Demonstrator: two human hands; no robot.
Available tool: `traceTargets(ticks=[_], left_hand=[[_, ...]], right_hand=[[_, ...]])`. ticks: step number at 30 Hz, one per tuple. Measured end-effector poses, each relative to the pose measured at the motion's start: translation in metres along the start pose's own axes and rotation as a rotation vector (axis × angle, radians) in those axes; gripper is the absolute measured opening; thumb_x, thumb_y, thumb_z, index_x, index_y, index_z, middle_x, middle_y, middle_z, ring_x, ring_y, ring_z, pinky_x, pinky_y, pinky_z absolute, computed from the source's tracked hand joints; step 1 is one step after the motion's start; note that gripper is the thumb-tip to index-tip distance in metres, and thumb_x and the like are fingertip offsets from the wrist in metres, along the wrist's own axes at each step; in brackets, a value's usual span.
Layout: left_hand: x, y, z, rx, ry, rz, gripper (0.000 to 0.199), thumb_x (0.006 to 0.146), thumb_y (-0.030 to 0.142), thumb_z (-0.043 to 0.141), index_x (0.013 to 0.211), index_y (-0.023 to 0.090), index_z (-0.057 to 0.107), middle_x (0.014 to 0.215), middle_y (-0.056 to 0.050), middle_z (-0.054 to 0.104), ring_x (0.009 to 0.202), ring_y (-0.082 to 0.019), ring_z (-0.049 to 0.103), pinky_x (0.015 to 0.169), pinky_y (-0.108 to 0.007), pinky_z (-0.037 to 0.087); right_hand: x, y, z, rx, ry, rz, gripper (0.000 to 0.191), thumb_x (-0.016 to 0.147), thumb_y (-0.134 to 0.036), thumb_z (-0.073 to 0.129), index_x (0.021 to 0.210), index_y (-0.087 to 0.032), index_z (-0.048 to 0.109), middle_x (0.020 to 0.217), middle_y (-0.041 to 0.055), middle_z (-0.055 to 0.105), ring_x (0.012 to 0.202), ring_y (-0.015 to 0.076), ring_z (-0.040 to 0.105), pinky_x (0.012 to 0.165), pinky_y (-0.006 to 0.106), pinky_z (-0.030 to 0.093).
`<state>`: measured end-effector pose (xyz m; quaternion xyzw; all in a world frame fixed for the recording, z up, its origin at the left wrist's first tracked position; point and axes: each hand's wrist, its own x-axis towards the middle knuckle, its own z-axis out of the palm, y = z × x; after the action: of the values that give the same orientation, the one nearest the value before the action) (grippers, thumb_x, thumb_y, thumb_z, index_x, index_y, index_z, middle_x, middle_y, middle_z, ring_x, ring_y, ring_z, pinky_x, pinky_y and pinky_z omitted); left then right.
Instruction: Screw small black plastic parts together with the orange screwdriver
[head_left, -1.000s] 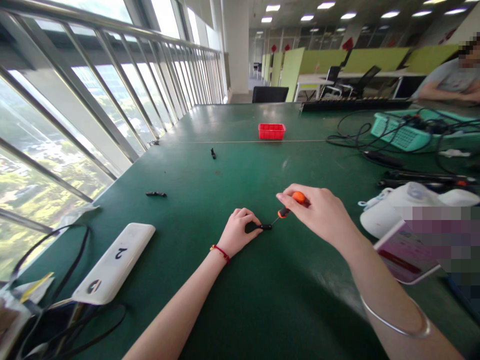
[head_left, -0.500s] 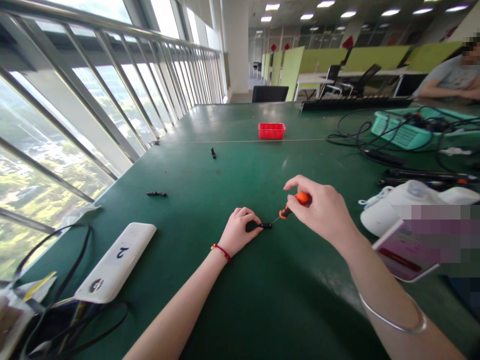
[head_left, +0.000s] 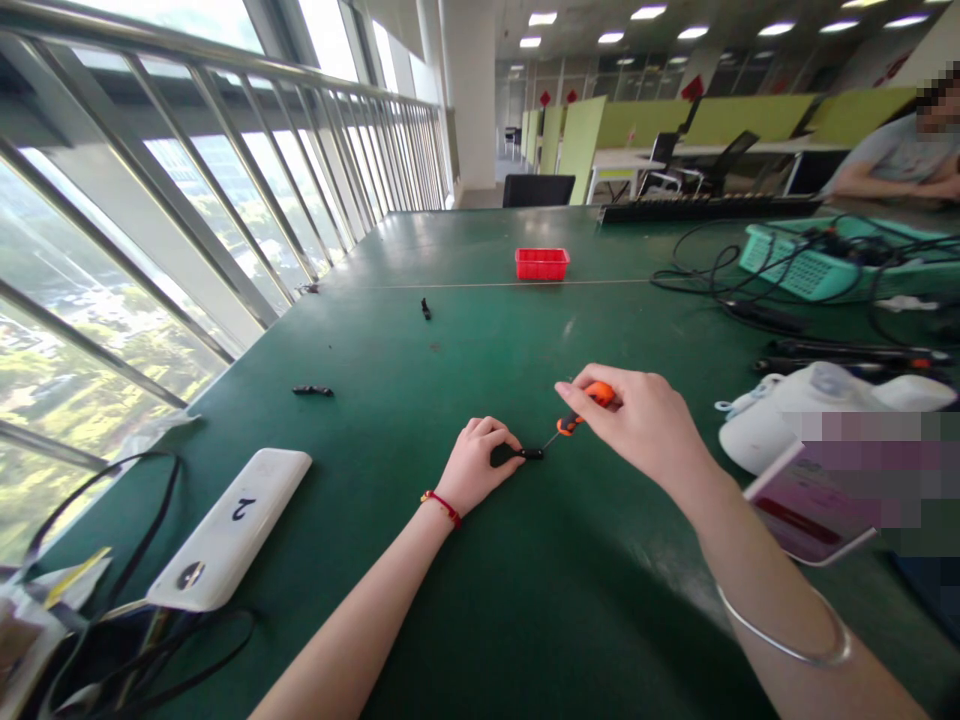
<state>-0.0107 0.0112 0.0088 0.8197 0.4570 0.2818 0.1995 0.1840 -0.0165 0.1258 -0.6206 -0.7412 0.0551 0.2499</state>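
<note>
My left hand (head_left: 481,462) pinches a small black part (head_left: 532,454) against the green tabletop (head_left: 480,370); its exact kind is too small to make out. From the right, my right hand (head_left: 637,412) holds a screwdriver (head_left: 598,394) with an orange and black handle, thumb and fingers closed on it. The thin shaft slants down to the left, and its tip meets or nearly meets the right end of the black part. Two other small black pieces lie farther off: one (head_left: 313,390) to the left and one (head_left: 426,309) beyond my left hand.
A red tray (head_left: 541,264) sits at the far middle. A white power bank (head_left: 231,530) and black cables are at left, beside the railing. At right are a white bottle (head_left: 780,415), a pink-faced box (head_left: 814,500), and a teal basket (head_left: 787,265) of cables. A person sits at far right.
The fingers of my right hand have shifted on the screwdriver handle, the forefinger coming down toward the thumb. My left hand and the black part stay in place.
</note>
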Motion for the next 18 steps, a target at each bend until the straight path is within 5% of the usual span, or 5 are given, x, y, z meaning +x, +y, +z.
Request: traceTargets(ticks=[2,6,11,15,18], left_hand=[[-0.0001,0.0001,0.0001,-0.003,0.002,-0.001,0.007,0.073,0.023,0.064,0.079,0.021,0.064,0.090,-0.003,0.058,0.090,-0.020,0.050,0.085,-0.036,0.042],[-0.0004,0.0005,-0.0001,-0.003,0.002,0.002,0.007,0.073,0.023,0.064,0.079,0.021,0.064,0.090,-0.003,0.058,0.090,-0.020,0.050,0.085,-0.037,0.043],[-0.0002,0.0013,-0.0008,-0.006,0.001,-0.008,0.007,0.072,0.024,0.064,0.079,0.021,0.064,0.090,-0.003,0.058,0.089,-0.020,0.050,0.085,-0.037,0.043],[-0.0002,0.0009,-0.0008,-0.006,0.000,-0.007,0.007,0.072,0.024,0.064,0.079,0.021,0.065,0.090,-0.003,0.058,0.090,-0.020,0.050,0.085,-0.037,0.043],[-0.0002,0.0007,-0.0007,-0.007,-0.001,-0.004,0.007,0.072,0.024,0.064,0.079,0.021,0.065,0.091,-0.003,0.058,0.090,-0.020,0.050,0.085,-0.037,0.043]], right_hand=[[0.0000,-0.0001,0.0000,-0.008,0.012,0.016,0.031,0.083,-0.043,0.040,0.068,-0.022,0.057,0.052,-0.0027,0.053,0.048,0.0117,0.047,0.046,0.022,0.027],[0.0002,-0.0001,0.0005,-0.012,0.009,0.005,0.026,0.074,-0.037,0.052,0.097,-0.024,0.053,0.060,-0.0038,0.057,0.051,0.0128,0.050,0.046,0.021,0.028],[0.0005,0.0000,0.0010,0.008,-0.024,0.018,0.033,0.084,-0.046,0.038,0.070,-0.023,0.057,0.052,-0.0029,0.053,0.048,0.0124,0.049,0.047,0.022,0.028],[0.0004,-0.0003,-0.0005,-0.010,-0.003,0.017,0.021,0.077,-0.035,0.047,0.092,-0.024,0.056,0.058,-0.0039,0.055,0.049,0.0122,0.049,0.047,0.022,0.028],[0.0005,-0.0002,-0.0017,-0.010,-0.016,0.017,0.019,0.078,-0.039,0.046,0.081,-0.023,0.056,0.056,-0.0035,0.054,0.049,0.0119,0.048,0.047,0.021,0.028]])
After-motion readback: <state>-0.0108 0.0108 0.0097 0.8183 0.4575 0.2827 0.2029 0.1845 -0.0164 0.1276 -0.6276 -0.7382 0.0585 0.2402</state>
